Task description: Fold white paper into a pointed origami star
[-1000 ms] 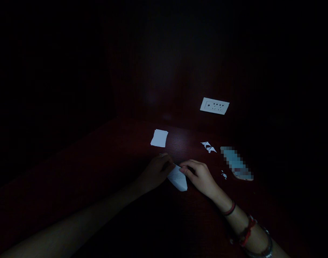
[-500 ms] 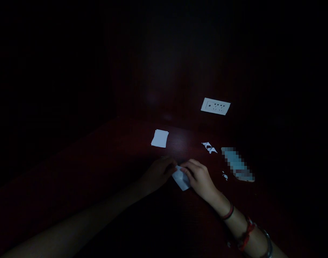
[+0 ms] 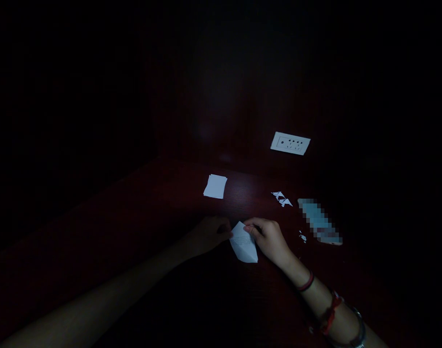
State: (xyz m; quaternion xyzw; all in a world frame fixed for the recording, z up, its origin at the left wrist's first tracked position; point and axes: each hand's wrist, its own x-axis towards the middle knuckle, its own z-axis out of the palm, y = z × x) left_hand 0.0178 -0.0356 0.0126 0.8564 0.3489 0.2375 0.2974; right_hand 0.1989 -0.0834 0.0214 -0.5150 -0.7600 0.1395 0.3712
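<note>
The scene is very dark. A small folded white paper with faint print lies on a dark red wooden table, between my two hands. My left hand has its fingers curled and pinches the paper's left edge. My right hand pinches the paper's upper right corner with thumb and fingers closed. Bracelets circle my right wrist.
A stack of small white paper sheets lies further back. Torn white paper scraps and a smaller scrap lie to the right, next to a blurred-out flat object. A white power socket plate sits on the back wall.
My hands have shifted slightly towards me. The paper has turned and now shows more of its surface, pointing down towards me; before it was largely covered by my right hand.
</note>
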